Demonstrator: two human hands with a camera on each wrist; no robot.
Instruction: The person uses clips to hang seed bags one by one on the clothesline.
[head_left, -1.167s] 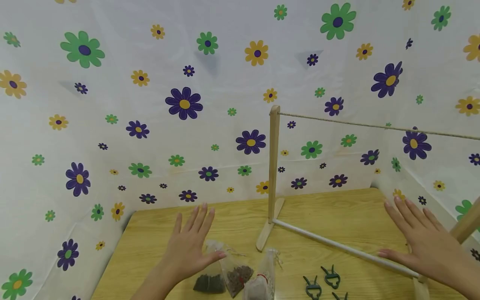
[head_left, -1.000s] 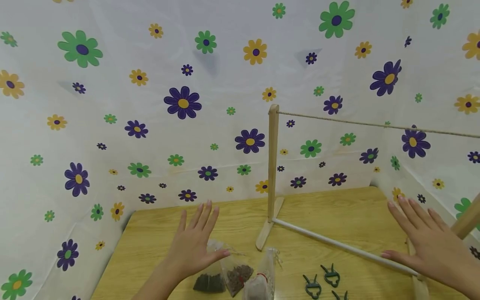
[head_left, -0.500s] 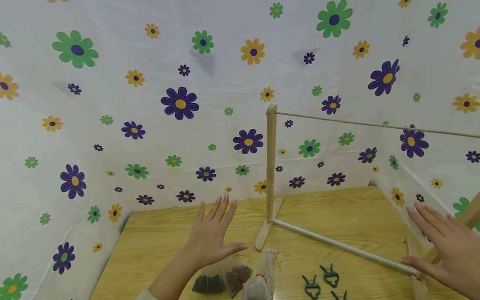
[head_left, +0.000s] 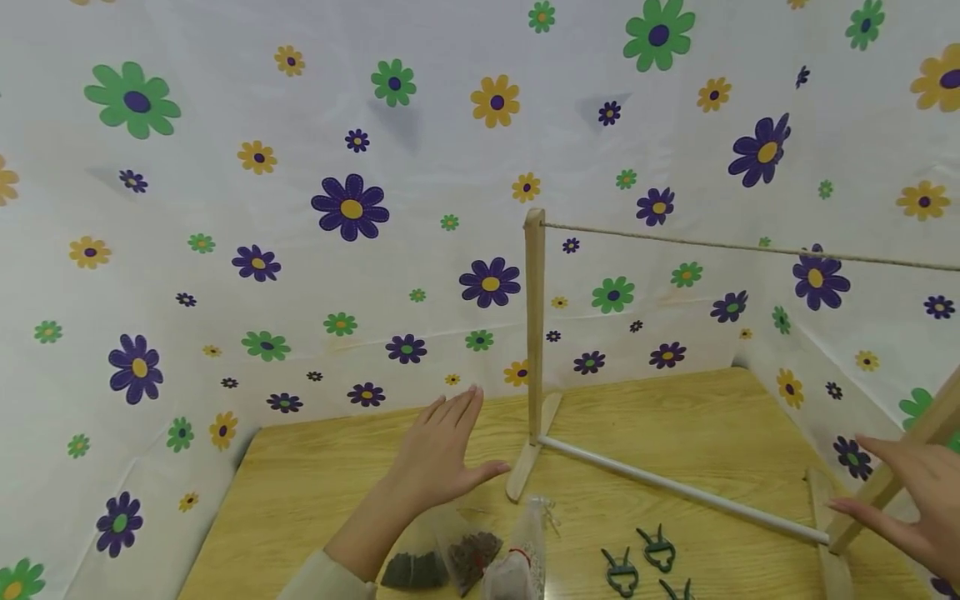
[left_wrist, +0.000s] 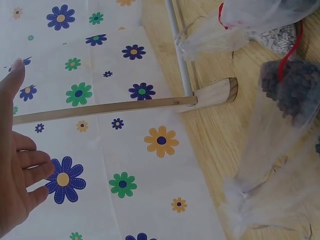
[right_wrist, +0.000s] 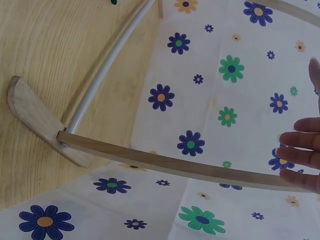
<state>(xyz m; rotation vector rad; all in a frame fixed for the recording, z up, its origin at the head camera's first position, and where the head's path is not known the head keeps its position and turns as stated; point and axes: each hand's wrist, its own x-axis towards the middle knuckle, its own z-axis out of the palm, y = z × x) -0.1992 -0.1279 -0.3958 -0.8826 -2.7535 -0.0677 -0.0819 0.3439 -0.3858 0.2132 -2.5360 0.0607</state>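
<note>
My left hand (head_left: pixel 435 454) hovers above the table with nothing in it, thumb spread, left of the rack's left wooden post (head_left: pixel 536 333). Below it lie several sheer drawstring bags: one with dark contents (head_left: pixel 414 570), one with brown lumps (head_left: pixel 472 557), and a pale one with a red tie (head_left: pixel 516 571). My right hand (head_left: pixel 918 500) is at the right edge of the head view, beside the rack's right post (head_left: pixel 892 475). Its fingers are extended in the right wrist view and grip nothing; whether they touch the post is unclear. A thin rope (head_left: pixel 750 247) runs between the posts.
Green clips (head_left: pixel 658 552) lie on the wooden table (head_left: pixel 315 475) in front of the rack's pale lower rod (head_left: pixel 675 487). A white flower-print sheet (head_left: pixel 420 258) encloses the table behind and at both sides. Wooden feet (head_left: pixel 531 454) carry the posts.
My left hand has moved right, towards the left post, with its fingers drawn closer together. The right hand has shifted right and down, to the right post. The head view has turned slightly right.
</note>
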